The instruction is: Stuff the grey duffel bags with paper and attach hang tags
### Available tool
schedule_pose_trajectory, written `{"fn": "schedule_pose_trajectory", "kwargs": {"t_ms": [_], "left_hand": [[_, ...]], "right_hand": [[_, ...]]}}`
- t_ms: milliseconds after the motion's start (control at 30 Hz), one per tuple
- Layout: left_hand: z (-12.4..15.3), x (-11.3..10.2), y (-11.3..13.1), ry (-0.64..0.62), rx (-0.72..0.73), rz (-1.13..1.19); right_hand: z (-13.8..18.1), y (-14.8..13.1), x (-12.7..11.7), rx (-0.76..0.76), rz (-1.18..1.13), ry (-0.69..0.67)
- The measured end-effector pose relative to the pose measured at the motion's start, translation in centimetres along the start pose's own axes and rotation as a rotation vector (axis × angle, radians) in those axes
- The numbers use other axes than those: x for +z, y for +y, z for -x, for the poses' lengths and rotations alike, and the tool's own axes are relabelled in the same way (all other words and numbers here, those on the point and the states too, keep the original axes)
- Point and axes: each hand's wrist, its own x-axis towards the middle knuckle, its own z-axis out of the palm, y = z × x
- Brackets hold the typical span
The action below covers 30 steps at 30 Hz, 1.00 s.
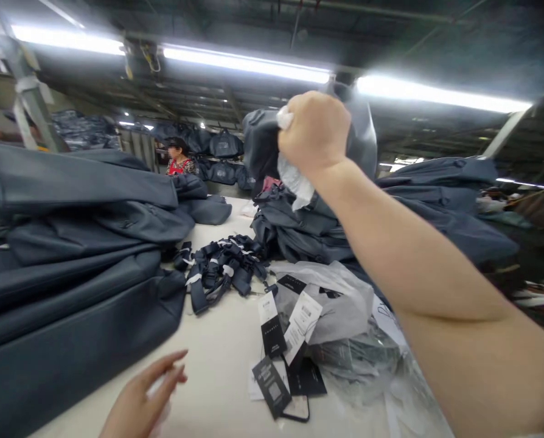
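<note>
My right hand, raised and reaching far forward, is closed in a fist around crumpled white wrapping, which sticks out above and below the fingers. Directly behind the fist a navy bag rises; whether the fist grips it too is hidden. Low at the left, my left hand hovers over the pale table with its fingers apart and nothing visible in them. Closest to it are the stacked navy bags on the left and black and white hang tags on the right.
Navy straps with white bits lie heaped mid-table. Beside the tags is a clear plastic bag. More navy bags are piled behind it and to the right. A person in a red apron is in the background.
</note>
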Motion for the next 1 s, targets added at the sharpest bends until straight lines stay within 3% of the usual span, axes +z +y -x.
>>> {"fn": "schedule_pose_trajectory", "kwargs": {"t_ms": [67, 133, 233, 333, 400, 433, 500, 567, 700, 767, 867, 933, 1000], "left_hand": [[-2.4, -1.8, 2.3, -0.025, -0.086, 0.212], [-4.5, -3.4, 4.0, -0.062, -0.234, 0.523], [-5.8, -4.8, 4.0, -0.076, -0.314, 0.774], [-4.9, -4.2, 1.3, -0.108, -0.370, 0.607], [-3.7, -2.8, -1.0, -0.081, -0.382, 0.475], [-3.1, -2.1, -1.9, -0.039, -0.371, 0.428], [-2.1, -1.1, -3.0, 0.079, -0.320, 0.335], [-1.4, -1.3, -2.7, 0.212, -0.234, 0.222], [0.7, -5.7, 1.3, 0.476, 0.047, -0.023], [2.2, -9.0, 3.5, 0.703, 0.321, -0.300], [4.6, -13.4, 4.9, 1.005, 0.675, -0.677], [6.1, -15.4, 4.0, 1.024, 0.807, -0.830], [7.8, -16.4, 1.7, 0.914, 0.853, -0.970]], "right_hand": [[4.0, -6.7, -0.2, -0.077, -0.021, -0.068], [9.9, -12.7, 0.4, -0.151, -0.092, -0.145], [20.8, -19.3, 1.4, -0.314, -0.239, -0.398], [30.4, -22.2, 1.4, -0.612, -0.337, -0.655], [34.1, -21.8, 0.6, -0.718, -0.466, -0.804], [34.8, -20.9, 0.0, -0.703, -0.542, -0.844], [34.4, -18.0, -1.0, -0.498, -0.650, -0.795], [32.0, -14.1, -1.3, -0.202, -0.655, -0.598], [25.9, -7.0, 0.5, 0.080, -0.512, -0.256], [23.3, -5.2, 1.5, 0.106, -0.469, -0.155], [19.8, -5.6, 2.1, 0.035, -0.459, -0.053], [17.7, -7.3, 2.1, -0.062, -0.499, -0.056], [16.2, -9.6, 2.2, -0.196, -0.552, -0.134]]}}
